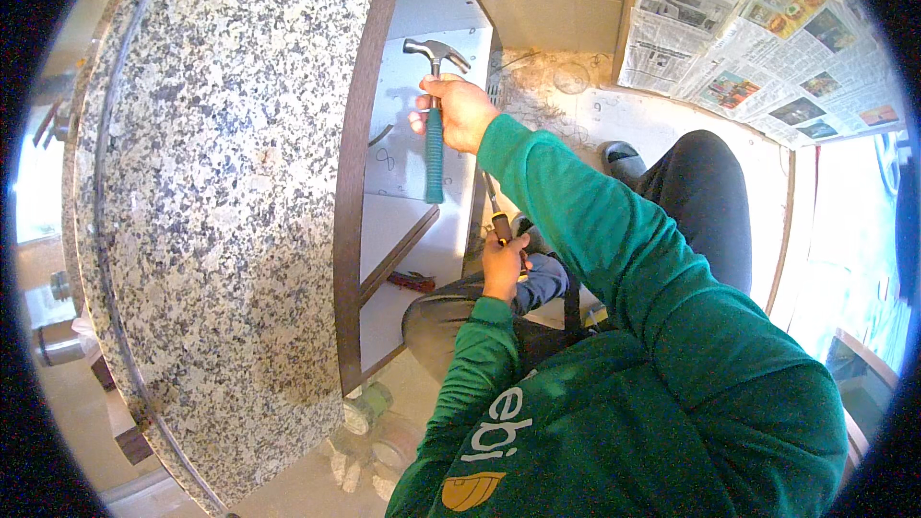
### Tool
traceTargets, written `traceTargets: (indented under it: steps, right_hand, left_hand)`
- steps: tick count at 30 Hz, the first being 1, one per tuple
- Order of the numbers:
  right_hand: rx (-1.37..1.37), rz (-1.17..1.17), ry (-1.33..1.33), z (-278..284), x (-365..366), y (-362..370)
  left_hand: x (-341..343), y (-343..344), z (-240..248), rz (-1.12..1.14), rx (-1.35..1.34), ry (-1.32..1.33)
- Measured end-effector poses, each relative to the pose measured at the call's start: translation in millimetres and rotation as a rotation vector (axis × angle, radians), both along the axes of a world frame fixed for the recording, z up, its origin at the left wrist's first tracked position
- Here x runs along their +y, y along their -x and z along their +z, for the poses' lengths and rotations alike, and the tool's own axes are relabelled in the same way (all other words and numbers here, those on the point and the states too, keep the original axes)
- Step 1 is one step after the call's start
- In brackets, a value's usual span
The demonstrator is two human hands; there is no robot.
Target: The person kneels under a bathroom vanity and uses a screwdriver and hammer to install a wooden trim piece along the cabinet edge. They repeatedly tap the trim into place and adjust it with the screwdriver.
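Note:
A claw hammer with a ribbed green grip (435, 158) hangs head-up in front of the open cabinet. My right hand (463, 113) is closed around its neck, just below the steel head. Lower down, near my knee, my left hand (503, 269) grips a slim metal-shafted hand tool (501, 227) with a black and yellow handle. Its shaft points up and away from me, toward the cabinet's edge. I cannot tell whether it is a chisel or a screwdriver. Hammer and shafted tool are apart.
A speckled granite countertop (230, 182) fills the left side. Under it is an open cabinet with a white inside (408, 240) and a dark wood frame (351, 230). Newspaper (767, 38) covers a surface at the upper right. Dusty floor (552, 86) lies ahead; containers (367, 409) stand below the counter.

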State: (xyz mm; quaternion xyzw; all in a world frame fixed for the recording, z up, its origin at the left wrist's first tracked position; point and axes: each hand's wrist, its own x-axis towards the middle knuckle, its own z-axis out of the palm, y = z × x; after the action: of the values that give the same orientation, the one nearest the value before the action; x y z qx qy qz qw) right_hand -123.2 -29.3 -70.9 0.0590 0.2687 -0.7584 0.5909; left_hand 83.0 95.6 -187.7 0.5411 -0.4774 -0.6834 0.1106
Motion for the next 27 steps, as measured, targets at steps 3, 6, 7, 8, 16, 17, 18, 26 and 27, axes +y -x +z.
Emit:
traceTargets:
  steps: [3,6,7,8,16,17,18,26,27]
  right_hand:
    - [-0.189,0.035,0.110,0,-6,-3]
    - [-0.392,0.037,0.161,2,-12,-4]
    - [-0.437,0.014,0.083,4,-13,-4]
    - [-0.457,0.033,0.216,6,-15,-3]
    - [-0.305,0.107,0.294,9,-8,2]
    - [-0.323,0.080,0.257,9,-9,2]
    - [-0.418,0.051,0.225,10,-11,1]
    - [-0.317,0.099,0.227,15,-20,6]
    - [-0.257,0.074,0.194,15,-19,7]
  left_hand:
    - [-1,0,-2,-0.001,0.010,-0.003]
    - [-1,1,-3,-0.017,0.007,0.004]
    - [-1,1,-4,-0.014,-0.001,0.005]
    - [-1,1,-4,-0.008,-0.007,0.017]
    - [1,-1,-4,-0.018,0.019,-0.020]
    - [0,-1,-3,-0.025,0.000,-0.016]
    - [-1,-1,-3,-0.033,-0.017,-0.009]
    - [0,-2,-4,-0.010,0.001,-0.024]
    - [0,-2,-6,-0.014,0.034,0.007]
